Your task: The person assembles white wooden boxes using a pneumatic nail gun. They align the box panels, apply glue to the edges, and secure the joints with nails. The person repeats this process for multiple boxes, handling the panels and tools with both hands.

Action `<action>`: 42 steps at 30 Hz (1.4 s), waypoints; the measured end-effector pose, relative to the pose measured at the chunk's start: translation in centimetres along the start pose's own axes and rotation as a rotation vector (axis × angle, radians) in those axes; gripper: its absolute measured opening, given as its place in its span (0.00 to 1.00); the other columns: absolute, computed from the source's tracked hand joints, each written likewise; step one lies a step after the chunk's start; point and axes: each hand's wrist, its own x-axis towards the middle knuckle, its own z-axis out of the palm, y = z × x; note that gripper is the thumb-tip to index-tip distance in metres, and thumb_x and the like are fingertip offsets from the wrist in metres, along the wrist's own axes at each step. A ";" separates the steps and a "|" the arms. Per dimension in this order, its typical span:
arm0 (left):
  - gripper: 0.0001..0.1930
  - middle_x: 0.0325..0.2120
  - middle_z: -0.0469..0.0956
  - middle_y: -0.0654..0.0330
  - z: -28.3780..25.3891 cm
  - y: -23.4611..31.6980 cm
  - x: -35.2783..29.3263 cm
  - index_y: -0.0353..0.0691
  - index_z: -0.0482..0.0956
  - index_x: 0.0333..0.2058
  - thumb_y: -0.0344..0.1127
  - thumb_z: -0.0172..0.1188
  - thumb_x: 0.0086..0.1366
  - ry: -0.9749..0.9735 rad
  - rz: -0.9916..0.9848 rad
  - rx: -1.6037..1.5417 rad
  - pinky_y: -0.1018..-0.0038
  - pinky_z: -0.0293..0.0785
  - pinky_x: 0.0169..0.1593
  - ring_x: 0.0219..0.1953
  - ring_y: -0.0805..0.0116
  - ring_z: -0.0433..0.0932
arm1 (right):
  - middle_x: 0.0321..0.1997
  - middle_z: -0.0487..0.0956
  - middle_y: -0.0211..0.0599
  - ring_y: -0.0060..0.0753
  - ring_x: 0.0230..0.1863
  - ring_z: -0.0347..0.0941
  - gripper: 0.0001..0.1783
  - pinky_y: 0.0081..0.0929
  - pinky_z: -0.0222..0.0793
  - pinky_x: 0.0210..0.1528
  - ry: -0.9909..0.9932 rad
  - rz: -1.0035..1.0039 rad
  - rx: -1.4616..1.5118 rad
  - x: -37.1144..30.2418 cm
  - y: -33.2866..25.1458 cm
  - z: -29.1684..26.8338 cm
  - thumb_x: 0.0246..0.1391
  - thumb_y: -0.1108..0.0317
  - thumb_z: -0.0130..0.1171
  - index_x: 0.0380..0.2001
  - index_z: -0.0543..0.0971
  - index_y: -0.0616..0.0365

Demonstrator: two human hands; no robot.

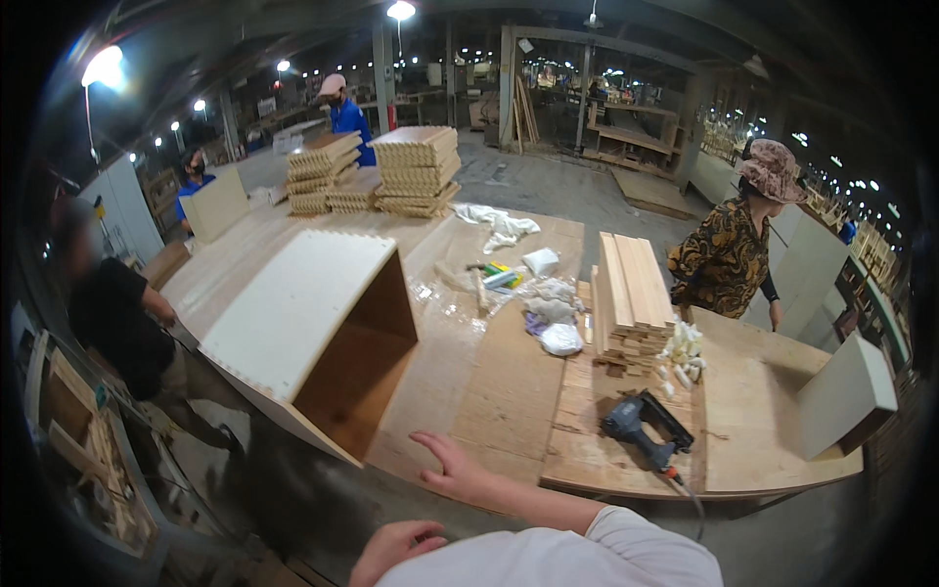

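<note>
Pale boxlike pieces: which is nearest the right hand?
The large white wooden box left of centre, brown interior showing; the smaller white box far right and cream boxlike piece back left are farther.

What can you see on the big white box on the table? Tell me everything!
The big white box has flat, off-white outer panels, probably wood, and a brown inside. Small notches run along the far edge of its top, and little dark marks dot the near part. It rests on the table, with its open side facing right and toward the camera. Its near corner seems to stick out past the table's edge. The right hand is close by but not touching it.
</note>
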 end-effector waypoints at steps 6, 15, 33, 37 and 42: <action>0.12 0.23 0.77 0.56 -2.4 -2.7 -5.5 0.26 0.76 0.38 0.32 0.59 0.62 0.220 -0.135 -0.278 0.75 0.70 0.32 0.28 0.74 0.73 | 0.64 0.62 0.51 0.50 0.65 0.58 0.39 0.39 0.55 0.64 0.053 0.006 0.069 7.2 -3.4 7.4 0.54 0.55 0.60 0.64 0.58 0.60; 0.12 0.28 0.82 0.52 -5.1 -7.2 -4.6 0.35 0.81 0.38 0.35 0.65 0.58 0.167 -0.295 -0.171 0.74 0.76 0.36 0.29 0.66 0.81 | 0.35 0.78 0.48 0.47 0.36 0.76 0.20 0.37 0.71 0.36 -0.036 0.156 0.163 11.8 -2.6 13.7 0.60 0.55 0.54 0.46 0.74 0.60; 0.27 0.50 0.70 0.51 -1.2 -4.2 5.8 0.36 0.66 0.55 0.40 0.62 0.59 0.721 -0.005 0.012 0.63 0.63 0.54 0.53 0.58 0.67 | 0.36 0.79 0.26 0.15 0.38 0.70 0.13 0.17 0.67 0.40 0.384 0.283 0.382 -5.2 4.6 -16.2 0.63 0.65 0.52 0.43 0.77 0.63; 0.23 0.45 0.74 0.47 2.9 -2.8 9.1 0.32 0.71 0.49 0.35 0.65 0.57 0.661 0.095 0.059 0.63 0.67 0.52 0.48 0.52 0.73 | 0.34 0.80 0.30 0.18 0.35 0.73 0.10 0.17 0.68 0.39 0.527 0.430 0.264 -13.8 5.7 -21.8 0.63 0.67 0.52 0.38 0.79 0.63; 0.17 0.39 0.78 0.47 5.9 -2.9 9.6 0.29 0.74 0.44 0.32 0.64 0.59 0.827 0.095 0.113 0.65 0.69 0.48 0.40 0.53 0.76 | 0.33 0.79 0.35 0.22 0.34 0.74 0.10 0.21 0.69 0.39 0.681 0.692 -0.204 -22.2 7.2 -28.1 0.56 0.68 0.58 0.39 0.77 0.61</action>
